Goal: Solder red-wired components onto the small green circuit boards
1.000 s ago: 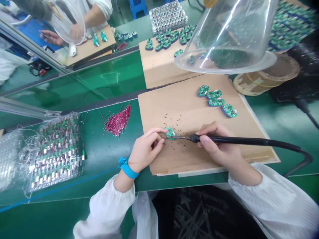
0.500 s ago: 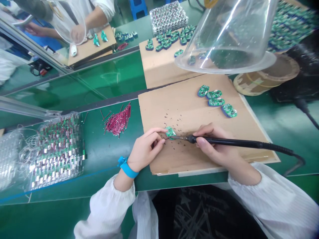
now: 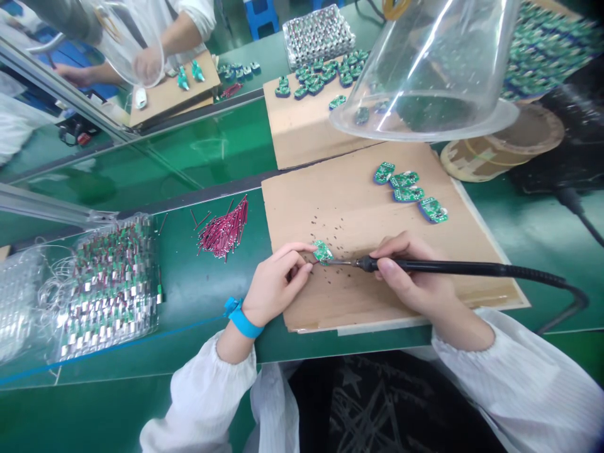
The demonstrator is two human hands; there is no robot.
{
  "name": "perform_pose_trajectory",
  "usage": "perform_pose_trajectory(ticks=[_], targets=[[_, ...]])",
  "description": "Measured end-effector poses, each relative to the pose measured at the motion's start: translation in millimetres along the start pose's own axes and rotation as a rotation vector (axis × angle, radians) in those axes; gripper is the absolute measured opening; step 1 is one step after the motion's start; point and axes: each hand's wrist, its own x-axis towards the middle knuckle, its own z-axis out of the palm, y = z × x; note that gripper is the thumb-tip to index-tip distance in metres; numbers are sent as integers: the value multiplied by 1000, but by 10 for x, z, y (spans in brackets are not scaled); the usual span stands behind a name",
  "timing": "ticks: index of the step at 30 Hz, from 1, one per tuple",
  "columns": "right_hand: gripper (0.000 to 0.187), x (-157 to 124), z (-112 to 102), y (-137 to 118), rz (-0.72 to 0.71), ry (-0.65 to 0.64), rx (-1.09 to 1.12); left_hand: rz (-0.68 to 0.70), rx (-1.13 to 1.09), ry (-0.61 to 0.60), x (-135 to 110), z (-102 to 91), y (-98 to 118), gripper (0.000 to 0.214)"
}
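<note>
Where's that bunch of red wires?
In the head view, the bunch of red wires lies on the green bench, left of the cardboard sheet and just beyond the left hand.

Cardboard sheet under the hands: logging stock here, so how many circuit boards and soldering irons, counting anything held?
Circuit boards lying on the cardboard sheet: 4
Circuit board in the left hand: 1
Soldering iron in the right hand: 1
Total: 6

Soldering iron tip [image 3: 338, 262] too fine to tell; circuit boards [image 3: 547, 50] top right blurred, cut off
</note>
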Motion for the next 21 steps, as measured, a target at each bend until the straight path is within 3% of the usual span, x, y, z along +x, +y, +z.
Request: perform_pose_trajectory(ticks=[12, 21], targets=[[3, 14, -15, -13, -37, -24, -37, -3, -3, -17, 0, -6, -24, 17], [4, 7, -1, 26, 5, 33, 39, 1, -8, -8, -1, -1, -18, 17]])
